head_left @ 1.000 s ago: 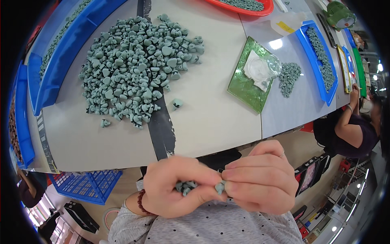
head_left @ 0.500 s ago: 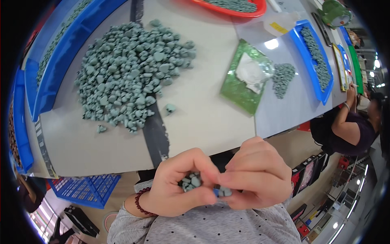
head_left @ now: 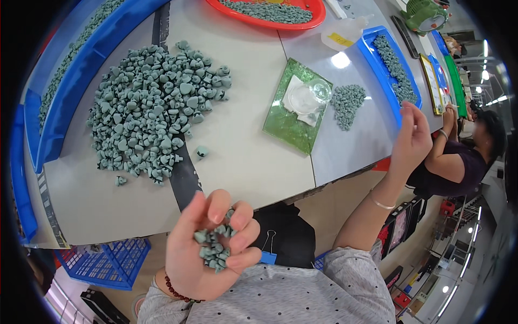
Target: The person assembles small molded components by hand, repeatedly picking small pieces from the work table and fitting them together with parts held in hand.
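My left hand (head_left: 210,245), palm up, is curled round several small grey-green moulded pieces (head_left: 214,254) above my lap, off the table's near edge. At the near end of the blue tray (head_left: 397,105) on the right is my right hand (head_left: 413,137), its fingers drawn together. Whatever they may hold is hidden. That tray has many small grey-green pieces in it. A large heap of chunkier grey-green pieces (head_left: 145,108) covers the table's left part, with a loose piece (head_left: 202,152) beside it.
A green mat (head_left: 288,124) bears a white sheet and a clear round dish. Right of it lies a small pile of pieces (head_left: 348,102). A red tray (head_left: 302,26) and large blue tray (head_left: 81,70) stand farther off. A co-worker (head_left: 458,159) sits at right.
My right hand has parted from my left and moved right and away, to the blue tray. My left hand has turned palm up with its pieces showing. The view has shifted.
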Action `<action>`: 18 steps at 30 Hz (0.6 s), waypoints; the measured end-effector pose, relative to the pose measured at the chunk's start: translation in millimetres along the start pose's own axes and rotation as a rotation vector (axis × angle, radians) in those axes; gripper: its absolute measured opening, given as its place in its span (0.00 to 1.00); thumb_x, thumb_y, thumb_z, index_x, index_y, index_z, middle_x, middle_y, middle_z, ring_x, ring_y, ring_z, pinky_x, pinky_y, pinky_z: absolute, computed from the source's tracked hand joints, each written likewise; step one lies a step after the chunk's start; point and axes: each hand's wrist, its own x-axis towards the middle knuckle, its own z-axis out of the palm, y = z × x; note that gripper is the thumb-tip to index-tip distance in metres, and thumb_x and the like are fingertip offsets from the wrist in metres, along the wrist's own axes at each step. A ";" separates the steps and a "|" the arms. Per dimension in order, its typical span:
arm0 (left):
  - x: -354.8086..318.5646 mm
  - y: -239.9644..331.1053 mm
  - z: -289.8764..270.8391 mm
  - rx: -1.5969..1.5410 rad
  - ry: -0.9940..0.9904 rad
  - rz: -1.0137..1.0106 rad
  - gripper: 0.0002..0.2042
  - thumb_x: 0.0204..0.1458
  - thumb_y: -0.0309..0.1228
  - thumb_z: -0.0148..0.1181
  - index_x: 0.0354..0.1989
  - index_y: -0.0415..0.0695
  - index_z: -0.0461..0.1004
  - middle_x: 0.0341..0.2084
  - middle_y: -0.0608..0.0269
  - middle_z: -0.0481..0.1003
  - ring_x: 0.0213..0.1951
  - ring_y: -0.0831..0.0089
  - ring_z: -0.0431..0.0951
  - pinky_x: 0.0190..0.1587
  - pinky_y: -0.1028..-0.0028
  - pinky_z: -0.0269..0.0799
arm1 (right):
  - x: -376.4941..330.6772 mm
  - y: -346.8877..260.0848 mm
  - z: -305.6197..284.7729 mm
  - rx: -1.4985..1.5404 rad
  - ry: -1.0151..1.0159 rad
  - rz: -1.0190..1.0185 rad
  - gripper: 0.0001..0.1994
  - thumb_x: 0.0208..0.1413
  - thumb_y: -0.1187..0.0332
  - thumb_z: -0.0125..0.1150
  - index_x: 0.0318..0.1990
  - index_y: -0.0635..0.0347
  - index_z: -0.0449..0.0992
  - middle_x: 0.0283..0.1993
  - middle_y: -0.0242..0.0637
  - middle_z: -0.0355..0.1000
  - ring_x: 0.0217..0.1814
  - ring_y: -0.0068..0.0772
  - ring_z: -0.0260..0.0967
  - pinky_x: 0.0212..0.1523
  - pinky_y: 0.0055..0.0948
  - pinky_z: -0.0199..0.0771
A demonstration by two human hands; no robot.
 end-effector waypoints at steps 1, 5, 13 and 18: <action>4.0 2.0 -12.1 -0.059 -0.184 -0.109 0.18 0.61 0.43 0.27 0.23 0.48 0.56 0.20 0.69 0.58 0.17 0.80 0.54 0.15 0.84 0.51 | -10.0 -12.0 3.0 -0.038 -0.104 -0.088 0.07 0.49 0.73 0.56 0.36 0.65 0.76 0.29 0.31 0.72 0.28 0.16 0.64 0.28 0.15 0.62; 12.4 3.9 -38.7 -0.034 -0.560 -0.247 0.19 0.61 0.44 0.26 0.24 0.48 0.57 0.16 0.71 0.55 0.16 0.82 0.52 0.14 0.85 0.48 | -36.4 -51.9 15.6 0.025 -0.494 -0.198 0.03 0.44 0.79 0.56 0.28 0.66 0.73 0.25 0.31 0.70 0.25 0.18 0.61 0.25 0.16 0.59; 7.3 4.2 -22.9 0.019 -0.327 -0.017 0.16 0.60 0.43 0.32 0.31 0.44 0.61 0.24 0.65 0.59 0.22 0.79 0.57 0.18 0.82 0.55 | -50.1 -50.2 13.7 -0.008 -0.401 -0.259 0.05 0.38 0.82 0.56 0.25 0.65 0.71 0.27 0.35 0.69 0.25 0.24 0.63 0.24 0.20 0.61; 8.9 4.7 -22.8 0.088 -0.304 -0.162 0.16 0.61 0.42 0.31 0.29 0.45 0.60 0.23 0.66 0.59 0.18 0.80 0.56 0.16 0.83 0.51 | -48.8 -52.3 12.0 -0.090 -0.439 -0.315 0.05 0.39 0.83 0.55 0.26 0.67 0.71 0.28 0.36 0.69 0.27 0.26 0.65 0.27 0.20 0.63</action>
